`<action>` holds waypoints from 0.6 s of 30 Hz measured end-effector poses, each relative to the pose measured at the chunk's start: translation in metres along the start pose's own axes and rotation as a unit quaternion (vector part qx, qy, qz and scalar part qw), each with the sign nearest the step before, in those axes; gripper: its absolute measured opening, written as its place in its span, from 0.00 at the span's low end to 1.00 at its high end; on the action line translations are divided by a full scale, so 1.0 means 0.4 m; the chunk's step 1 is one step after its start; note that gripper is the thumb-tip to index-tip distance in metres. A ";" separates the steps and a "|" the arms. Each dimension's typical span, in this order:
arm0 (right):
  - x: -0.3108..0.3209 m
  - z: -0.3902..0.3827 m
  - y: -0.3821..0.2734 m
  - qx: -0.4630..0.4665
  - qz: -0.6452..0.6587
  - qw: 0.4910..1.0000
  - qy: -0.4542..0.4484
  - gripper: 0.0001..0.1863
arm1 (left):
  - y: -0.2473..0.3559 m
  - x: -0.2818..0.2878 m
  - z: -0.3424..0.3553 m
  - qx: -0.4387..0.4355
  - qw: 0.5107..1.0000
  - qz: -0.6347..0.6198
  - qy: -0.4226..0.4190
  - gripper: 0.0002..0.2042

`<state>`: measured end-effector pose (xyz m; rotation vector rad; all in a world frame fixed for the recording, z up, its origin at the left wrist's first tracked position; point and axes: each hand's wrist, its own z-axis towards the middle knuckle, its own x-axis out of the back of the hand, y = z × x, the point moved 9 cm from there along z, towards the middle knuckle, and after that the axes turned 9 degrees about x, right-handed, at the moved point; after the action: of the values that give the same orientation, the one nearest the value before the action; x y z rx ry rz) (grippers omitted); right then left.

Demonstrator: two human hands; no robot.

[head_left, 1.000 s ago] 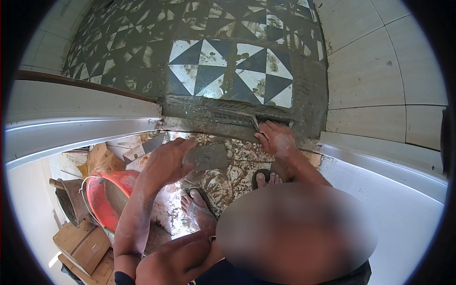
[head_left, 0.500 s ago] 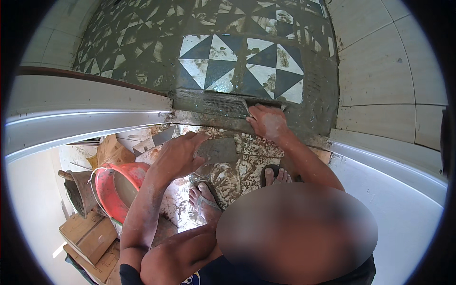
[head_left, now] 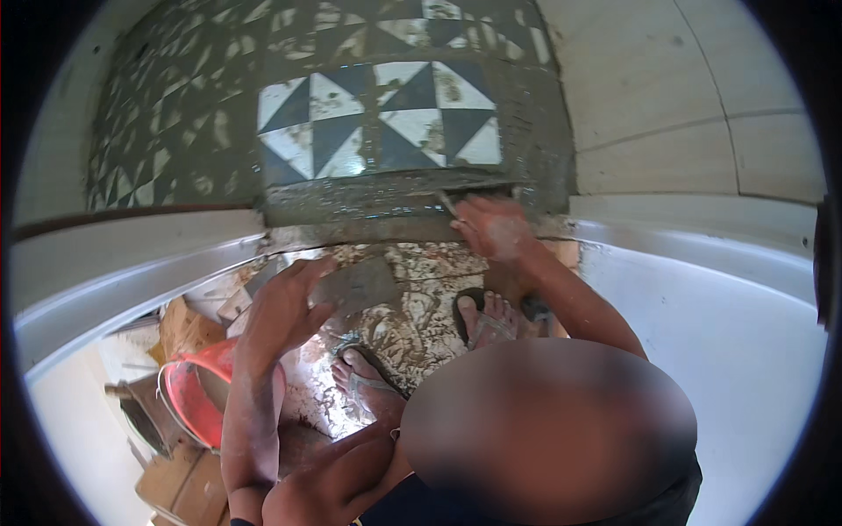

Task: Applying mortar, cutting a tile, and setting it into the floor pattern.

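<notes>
My right hand [head_left: 495,226] is closed on a metal trowel [head_left: 481,191], which lies in the grey wet mortar [head_left: 351,195] along the doorway edge. Above that strip lie two patterned tiles [head_left: 434,131] of black and white triangles, smudged with mortar. My left hand [head_left: 289,302] is open and holds nothing, its fingers apart, beside a grey slab [head_left: 360,285] on the dirty floor near my feet. Whether it touches the slab I cannot tell.
A red bucket [head_left: 189,403] of grey liquid stands at lower left, with a stained container [head_left: 140,412] and cardboard boxes [head_left: 184,486]. Door frames [head_left: 149,259] flank me, a tiled wall [head_left: 658,131] rises at right, and more mortar-smeared patterned floor [head_left: 175,105] stretches beyond.
My right hand has moved slightly with the trowel along the mortar strip. The view has shifted and turned a little. My left hand stays open near the grey slab.
</notes>
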<state>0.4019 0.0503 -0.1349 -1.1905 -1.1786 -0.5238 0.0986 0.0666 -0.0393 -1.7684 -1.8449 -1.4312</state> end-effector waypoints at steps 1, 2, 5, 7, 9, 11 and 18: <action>-0.011 -0.014 0.006 -0.014 0.008 1.000 -0.018 0.12 | 0.007 -0.009 0.003 -0.005 1.000 0.001 -0.018 0.30; 0.000 -0.011 -0.006 0.007 -0.001 1.000 0.022 0.12 | 0.016 0.000 0.005 -0.014 1.000 0.006 -0.001 0.30; 0.021 -0.038 -0.029 0.013 -0.012 0.996 0.087 0.11 | 0.030 -0.005 0.014 -0.008 1.000 -0.004 -0.011 0.30; 0.041 -0.070 -0.033 0.008 -0.008 0.993 0.115 0.11 | 0.028 -0.015 0.017 0.020 0.999 -0.013 -0.033 0.30; 0.069 -0.093 -0.023 0.003 -0.012 0.987 0.158 0.11 | 0.032 -0.009 0.020 0.023 1.000 -0.006 -0.016 0.28; 0.083 -0.124 0.005 -0.015 -0.027 0.986 0.162 0.11 | 0.036 -0.008 0.024 0.018 1.000 -0.002 -0.014 0.28; 0.094 -0.177 0.090 -0.039 -0.027 0.994 0.103 0.11 | 0.026 -0.022 0.039 0.060 0.997 -0.005 -0.041 0.28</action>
<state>0.4750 0.0081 -0.1111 -1.1434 -1.0240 -0.7214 0.1168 0.0705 -0.0483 -1.7864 -1.9396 -1.2414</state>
